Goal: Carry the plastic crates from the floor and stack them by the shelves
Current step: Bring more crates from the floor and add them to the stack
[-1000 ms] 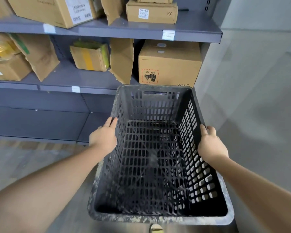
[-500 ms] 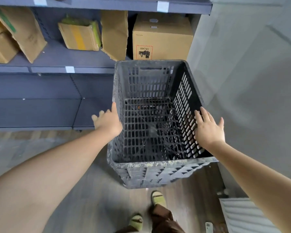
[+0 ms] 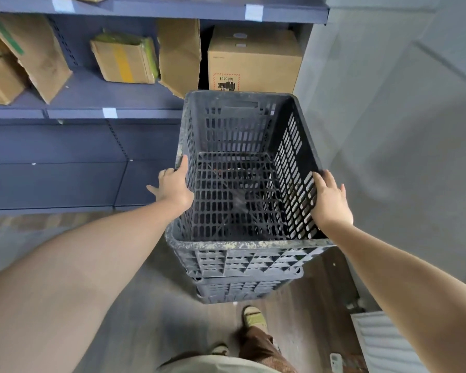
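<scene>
A black slatted plastic crate [image 3: 248,244] stands empty on top of another black crate [image 3: 242,289], nested on the floor in front of the blue shelves [image 3: 92,92]. My left hand [image 3: 172,187] rests against the top crate's left rim with the fingers spread and the thumb on the edge. On the right rim lies my right hand [image 3: 330,201], flat and also spread. Neither hand is closed around the crate.
Cardboard boxes [image 3: 253,60] sit on the shelf just behind the stack. A grey wall [image 3: 401,130] runs close on the right. My sandalled feet [image 3: 253,319] stand just in front of the stack, and a white ribbed object [image 3: 382,343] lies at the lower right.
The crate I was gripping by both sides has come down onto the lower crate. My fingers have opened and now only touch its rims.
</scene>
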